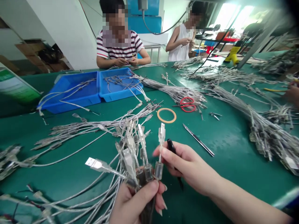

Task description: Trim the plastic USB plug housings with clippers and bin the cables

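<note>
My left hand (137, 202) is closed around a bunch of clear-jacketed USB cables (130, 141), gripping them near their dark ferrite lumps, with the plugs fanned out above. My right hand (184, 157) pinches one USB cable between thumb and forefinger, just below its upright USB plug (161, 134). That cable's ferrite lump (158, 170) sits against my left thumb. A thin black pen-like tool (171, 145) is tucked in my right fingers, its lower end pointing down. More silvery cables (93, 193) trail leftward from under my left hand.
Beyond my hands lie an orange tape ring (166, 115), red-handled scissors (187, 105) and a craft knife (198, 140). Blue trays (77, 101) hold cables. Cable bundles (247, 115) cover the right side of the green table (224, 177). Two people (121, 46) work across it; another hand (293, 93) shows at right.
</note>
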Demonstrator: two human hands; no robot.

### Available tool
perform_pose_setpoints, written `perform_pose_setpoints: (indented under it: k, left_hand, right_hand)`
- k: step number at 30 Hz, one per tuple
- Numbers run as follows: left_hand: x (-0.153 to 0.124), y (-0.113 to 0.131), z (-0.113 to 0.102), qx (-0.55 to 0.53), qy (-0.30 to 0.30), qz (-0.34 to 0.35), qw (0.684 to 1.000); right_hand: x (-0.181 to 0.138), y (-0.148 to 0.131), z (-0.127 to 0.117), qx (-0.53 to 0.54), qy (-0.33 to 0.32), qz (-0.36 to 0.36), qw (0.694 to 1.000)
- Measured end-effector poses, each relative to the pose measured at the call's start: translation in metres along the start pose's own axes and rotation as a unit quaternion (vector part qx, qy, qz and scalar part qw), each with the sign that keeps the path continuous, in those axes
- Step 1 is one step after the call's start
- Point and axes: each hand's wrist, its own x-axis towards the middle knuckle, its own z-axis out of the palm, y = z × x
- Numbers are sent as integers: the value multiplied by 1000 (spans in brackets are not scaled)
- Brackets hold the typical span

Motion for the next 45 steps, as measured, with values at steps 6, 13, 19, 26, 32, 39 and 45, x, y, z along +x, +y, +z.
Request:
perform_pose_setpoints:
  k: [6, 13, 19, 26, 32, 39, 45]
  left_hand:
    - [-2, -2, 0, -4, 59, 42, 997]
    - [0, -12, 0, 35, 74, 94, 992]
    - [-2, -11, 2, 102, 68, 101, 987]
    - [-3, -11, 6, 140, 95, 137, 976]
    - [0, -13, 2, 157, 67, 146, 974]
    - [2, -5, 2, 129, 37, 104, 985]
    - [-2, 4, 9, 49, 18, 76, 996]
  right_hand:
    - [-8, -14, -14, -209, -22, -62, 976]
    - [-22, -11, 7, -218, -182, -13, 959]
    - [-17, -4, 3, -274, -78, -72, 956]
    - [-13, -7, -1, -282, -121, -62, 950]
    - [-14, -11, -4, -229, -158, -56, 959]
    - [-10, -5, -4, -254, -60, -75, 962]
    - [-1, -5, -11, 48, -59, -4, 997]
